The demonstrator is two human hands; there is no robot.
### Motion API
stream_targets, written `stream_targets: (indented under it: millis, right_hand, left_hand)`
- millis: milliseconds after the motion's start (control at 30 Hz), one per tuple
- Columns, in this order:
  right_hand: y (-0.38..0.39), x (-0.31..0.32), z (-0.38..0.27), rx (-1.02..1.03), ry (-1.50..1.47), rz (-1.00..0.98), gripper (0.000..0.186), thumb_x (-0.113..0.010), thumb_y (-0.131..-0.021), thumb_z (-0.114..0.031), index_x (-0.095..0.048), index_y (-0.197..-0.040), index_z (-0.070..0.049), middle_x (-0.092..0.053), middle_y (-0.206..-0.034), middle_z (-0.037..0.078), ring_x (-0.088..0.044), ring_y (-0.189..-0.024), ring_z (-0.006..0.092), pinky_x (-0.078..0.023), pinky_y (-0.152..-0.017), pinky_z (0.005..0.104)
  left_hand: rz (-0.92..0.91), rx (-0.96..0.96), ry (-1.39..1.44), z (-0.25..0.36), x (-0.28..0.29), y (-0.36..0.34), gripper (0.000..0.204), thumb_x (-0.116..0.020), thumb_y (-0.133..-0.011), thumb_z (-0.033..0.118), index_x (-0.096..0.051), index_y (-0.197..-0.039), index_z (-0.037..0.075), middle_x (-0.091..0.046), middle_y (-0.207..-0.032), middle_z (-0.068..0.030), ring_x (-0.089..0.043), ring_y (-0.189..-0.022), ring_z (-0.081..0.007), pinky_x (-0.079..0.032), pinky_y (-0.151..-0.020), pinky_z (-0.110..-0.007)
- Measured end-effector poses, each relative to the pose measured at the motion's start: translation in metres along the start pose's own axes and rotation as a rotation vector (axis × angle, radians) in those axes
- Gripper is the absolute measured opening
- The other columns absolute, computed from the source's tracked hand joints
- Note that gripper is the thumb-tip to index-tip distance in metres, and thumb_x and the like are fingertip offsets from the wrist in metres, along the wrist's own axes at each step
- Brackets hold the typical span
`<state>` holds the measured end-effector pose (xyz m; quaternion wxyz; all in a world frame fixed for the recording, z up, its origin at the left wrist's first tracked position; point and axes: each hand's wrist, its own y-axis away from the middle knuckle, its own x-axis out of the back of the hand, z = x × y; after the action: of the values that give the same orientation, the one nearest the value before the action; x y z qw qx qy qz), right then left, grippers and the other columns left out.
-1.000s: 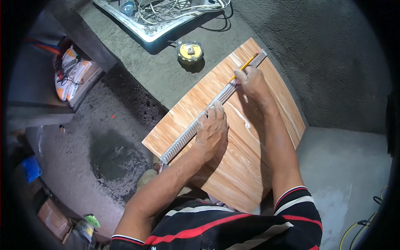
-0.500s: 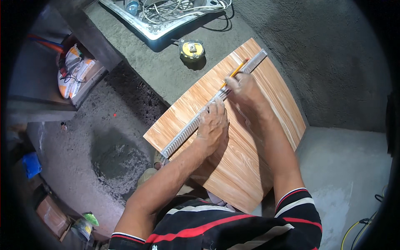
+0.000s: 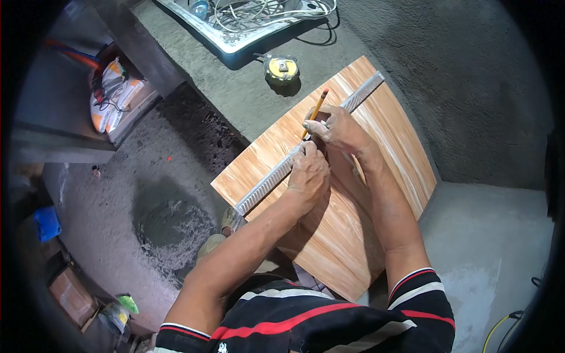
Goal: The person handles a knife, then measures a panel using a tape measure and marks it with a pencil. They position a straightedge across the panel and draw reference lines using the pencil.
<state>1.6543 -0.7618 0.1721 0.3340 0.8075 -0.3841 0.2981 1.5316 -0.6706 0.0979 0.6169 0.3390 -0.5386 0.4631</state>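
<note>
A wood-patterned board or tile [image 3: 335, 235] lies slanted in front of me, its far corner over a grey concrete ledge. Across it runs a ribbed metal strip [image 3: 268, 183], roughly parallel to its upper left edge. My left hand [image 3: 309, 170] presses the strip down near its middle, fingers curled against it. In my right hand [image 3: 335, 130] is a yellow pencil [image 3: 319, 107] with a reddish end, pinched and tilted, its point down at the strip just beyond my left fingertips. Fingers partly hide the strip there.
On the concrete ledge [image 3: 220, 97] sit a yellow and black tape measure [image 3: 282, 69] and a white-rimmed tray [image 3: 232, 47] with tangled cables. A rough grey wall [image 3: 459, 94] rises at the right. Lower left, the floor has a dark mortar patch [image 3: 170, 220]; white and orange bags [image 3: 115, 97] stand beyond.
My right hand has shifted back along the strip toward my left hand, and the pencil now stands steeper. My left hand stays on the strip. The whole view has shifted slightly.
</note>
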Motion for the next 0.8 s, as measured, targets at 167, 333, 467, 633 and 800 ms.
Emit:
stream_targets:
  millis: [167, 333, 467, 633, 800]
  right_hand:
    - [0.002, -0.014, -0.013, 0.012, -0.074, -0.096, 0.026, -0.073, -0.093, -0.025, -0.075, -0.102, -0.001, -0.076, -0.088, 0.012, -0.070, -0.082, 0.0195, -0.055, -0.079, 0.0351]
    - [-0.002, -0.037, -0.033, 0.296, 0.142, -0.179, 0.022, -0.075, -0.090, -0.022, -0.075, -0.100, -0.002, -0.075, -0.089, 0.015, -0.072, -0.084, 0.0286, -0.056, -0.080, 0.0391]
    - [0.001, -0.049, -0.060, 0.368, 0.094, -0.268, 0.019, -0.079, -0.086, -0.021, -0.077, -0.094, -0.004, -0.073, -0.086, 0.016, -0.070, -0.081, 0.0327, -0.055, -0.078, 0.0406]
    - [0.013, -0.067, -0.096, 0.349, 0.235, -0.366, 0.018, -0.077, -0.086, -0.022, -0.078, -0.096, -0.007, -0.073, -0.093, 0.016, -0.069, -0.083, 0.0345, -0.055, -0.079, 0.0417]
    - [0.009, -0.100, -0.087, 0.514, 0.040, -0.313, 0.019, -0.073, -0.087, -0.024, -0.076, -0.094, -0.006, -0.071, -0.089, 0.023, -0.069, -0.083, 0.0413, -0.054, -0.079, 0.0487]
  left_hand:
    - [-0.441, -0.100, 0.143, -0.006, 0.004, -0.001, 0.024, -0.063, -0.086, 0.024, -0.078, -0.098, 0.009, -0.070, -0.102, -0.0133, -0.055, -0.117, -0.0274, -0.046, -0.076, -0.043]
    - [0.139, 0.104, 0.272, 0.010, -0.066, 0.007, 0.041, -0.050, -0.101, 0.031, -0.066, -0.132, 0.010, -0.062, -0.137, -0.0110, -0.053, -0.133, -0.0265, -0.043, -0.107, -0.046]
    - [0.120, 0.009, 0.473, 0.010, -0.091, 0.008, 0.054, -0.045, -0.102, 0.031, -0.048, -0.148, 0.005, -0.057, -0.143, -0.0142, -0.053, -0.131, -0.0364, -0.045, -0.106, -0.053]
    - [0.116, 0.046, 0.427, 0.014, -0.086, 0.004, 0.055, -0.049, -0.100, 0.031, -0.048, -0.147, 0.004, -0.055, -0.143, -0.0155, -0.056, -0.124, -0.0358, -0.048, -0.098, -0.051]
    - [0.048, 0.239, 0.210, 0.022, -0.066, -0.018, 0.057, -0.052, -0.097, 0.032, -0.049, -0.146, 0.002, -0.053, -0.143, -0.0168, -0.058, -0.117, -0.0353, -0.051, -0.091, -0.049]
